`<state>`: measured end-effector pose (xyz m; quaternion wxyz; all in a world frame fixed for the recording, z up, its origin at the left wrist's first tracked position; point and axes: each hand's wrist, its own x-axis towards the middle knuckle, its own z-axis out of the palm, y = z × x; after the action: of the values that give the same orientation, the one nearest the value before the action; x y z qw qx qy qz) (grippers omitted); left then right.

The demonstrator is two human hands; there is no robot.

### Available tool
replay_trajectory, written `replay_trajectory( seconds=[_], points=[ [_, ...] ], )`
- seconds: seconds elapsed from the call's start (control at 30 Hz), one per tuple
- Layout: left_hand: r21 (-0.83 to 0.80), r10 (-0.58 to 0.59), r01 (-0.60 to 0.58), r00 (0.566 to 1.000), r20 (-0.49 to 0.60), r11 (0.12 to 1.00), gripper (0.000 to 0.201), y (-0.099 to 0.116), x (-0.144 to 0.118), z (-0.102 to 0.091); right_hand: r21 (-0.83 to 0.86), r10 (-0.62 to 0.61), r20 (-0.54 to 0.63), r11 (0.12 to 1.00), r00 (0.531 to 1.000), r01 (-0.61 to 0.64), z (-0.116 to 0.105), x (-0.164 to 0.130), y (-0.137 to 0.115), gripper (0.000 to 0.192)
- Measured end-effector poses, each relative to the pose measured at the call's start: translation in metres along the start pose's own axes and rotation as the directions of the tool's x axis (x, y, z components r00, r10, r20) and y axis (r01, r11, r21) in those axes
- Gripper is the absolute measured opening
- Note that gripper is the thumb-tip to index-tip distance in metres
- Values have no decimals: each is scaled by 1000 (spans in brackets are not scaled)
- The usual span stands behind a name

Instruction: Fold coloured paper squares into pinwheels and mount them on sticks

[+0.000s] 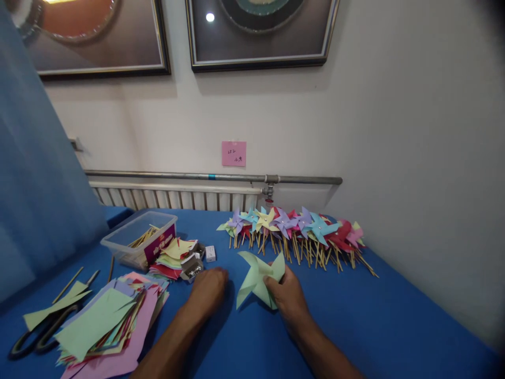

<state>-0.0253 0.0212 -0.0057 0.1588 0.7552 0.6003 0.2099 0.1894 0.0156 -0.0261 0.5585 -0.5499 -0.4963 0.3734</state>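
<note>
Pale green paper pinwheel [258, 281], blue tablecloth [394, 321], pink wall note [233, 153], multicoloured pinwheel row [295, 223]

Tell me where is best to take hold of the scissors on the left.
Probably by the black handle loops of the scissors, coming from the near left. The blades run under the green paper, so only the handles lie clear on the blue table.
</note>
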Motion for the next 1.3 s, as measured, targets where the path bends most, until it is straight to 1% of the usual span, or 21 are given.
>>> replay_trajectory(
  seconds=[0.07,0.13,0.17,0.2,0.27,0.33,0.37,0.43,0.5,0.63,0.73,1.07,1.3],
  points=[
    [-100,13,-18,999,-46,995,12,4,1,-4,11,12,4,1000,1000,-12,0,-2,-4,37],
    [-297,-4,-23,996,-91,955,12,11,2,-7,21,17,0,1000,1000,-17,1,-3,-6,35],
    [-418,-28,-17,994,-102,908,12,16,2,-6,24,16,-5,1000,1000,-16,2,-3,-7,35],
    [-539,-54,-11,993,-105,843,11,21,1,-5,28,14,-11,1000,1000,-14,2,-4,-7,34],
    [-738,-103,-14,988,-113,675,11,31,0,1,33,15,-22,999,1000,-14,4,-5,-8,34],
    [-852,-155,-20,981,-118,523,13,40,-1,10,30,21,-36,999,999,-20,6,-7,-10,34],
    [-884,-180,-9,978,-105,468,14,44,-2,14,24,22,-46,999,999,-21,7,-8,-11,35],
    [-913,-212,26,975,-67,408,14,50,-3,22,17,19,-60,1000,998,-18,9,-10,-14,34],
    [-912,-202,21,977,-68,410,12,54,-5,27,27,11,-56,1000,998,-10,12,-13,-16,33],
    [-854,-125,-80,978,-167,513,8,56,-9,29,52,5,-41,999,999,-3,18,-19,-20,34],
    [-823,-139,-78,973,-187,562,9,56,-10,28,47,2,-40,999,999,0,20,-21,-21,33],
    [-805,-128,-49,980,-154,592,12,53,-8,31,30,-9,-42,1000,999,10,21,-17,-10,35],
    [-800,-156,4,981,-112,599,13,53,-8,32,39,8,-27,999,1000,-7,21,-20,-16,35]
  ],
)
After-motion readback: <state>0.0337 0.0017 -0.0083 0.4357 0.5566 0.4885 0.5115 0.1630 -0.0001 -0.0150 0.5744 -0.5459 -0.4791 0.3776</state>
